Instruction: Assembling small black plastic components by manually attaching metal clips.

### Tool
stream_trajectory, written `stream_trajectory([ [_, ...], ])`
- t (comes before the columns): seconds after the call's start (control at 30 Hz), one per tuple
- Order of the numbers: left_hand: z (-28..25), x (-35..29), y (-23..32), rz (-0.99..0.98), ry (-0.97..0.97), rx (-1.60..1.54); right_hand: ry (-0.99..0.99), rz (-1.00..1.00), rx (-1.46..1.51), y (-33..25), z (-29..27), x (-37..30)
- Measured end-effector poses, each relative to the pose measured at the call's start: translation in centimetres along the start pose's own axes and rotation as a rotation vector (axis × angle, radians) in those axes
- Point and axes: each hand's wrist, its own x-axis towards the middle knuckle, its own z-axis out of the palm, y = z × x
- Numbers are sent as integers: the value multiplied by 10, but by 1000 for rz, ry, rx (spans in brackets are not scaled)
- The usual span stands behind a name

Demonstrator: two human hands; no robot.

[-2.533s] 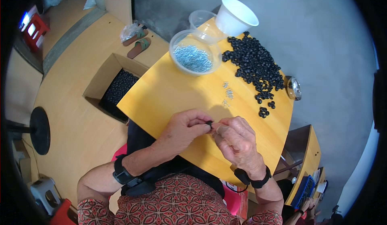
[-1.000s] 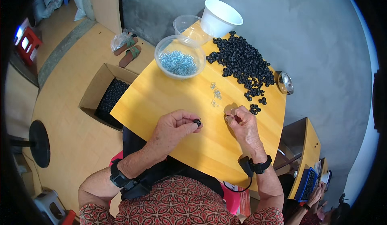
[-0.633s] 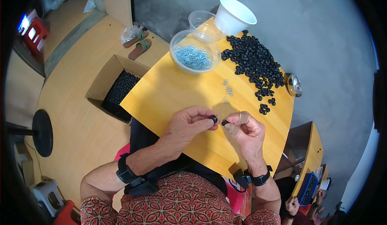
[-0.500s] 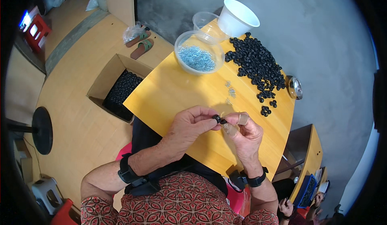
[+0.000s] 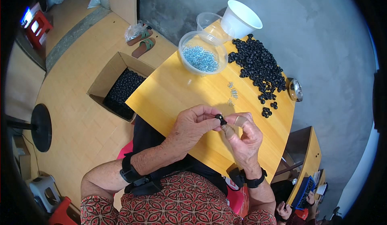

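A patterned red shirt (image 5: 181, 203) fills the near edge, with a dark band (image 5: 128, 172) on the left wrist and a black watch (image 5: 254, 181) on the right; both forearms rise over the yellow table (image 5: 181, 92). The left hand (image 5: 193, 124) and right hand (image 5: 244, 138) meet above the table's near part, fingertips together; the left pinches a small black ring (image 5: 219, 118) between thumb and forefinger, and the right thumb and forefinger close on it from the other side, the right fingertips wrapped in pale tape; the other fingers curl loosely. The ring is held in the air between both hands, off the tabletop.

Just beyond the hands lie a few loose silver screws (image 5: 232, 94) on the bare wood; to their right a small cluster of black rings (image 5: 267, 111) sits apart from the main pile (image 5: 258, 66), which spreads across the far right of the table. A round metal object (image 5: 296, 90) rests at the right edge beside the pile. Further off stands a clear bowl (image 5: 187, 43) of silver screws, then an empty clear cup (image 5: 205, 20) and a white cup (image 5: 240, 21) at the far corner, close together.

On the floor to the left, an open carton (image 5: 107, 78) holds more black pieces; beyond it lie two sandals (image 5: 143, 43); a black round base (image 5: 41, 127) sits at the far left.
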Motion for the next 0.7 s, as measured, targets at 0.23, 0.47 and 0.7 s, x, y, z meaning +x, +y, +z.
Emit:
stream_trajectory([
  [0.23,0,1,-1,4,18,-18,77,60,56,3,4,-1],
  [0.47,-1,1,1,45,23,-12,93,-83,-137,-2,8,0],
  [0.7,-2,0,2,29,25,-32,125,-84,-83,-5,10,-2],
])
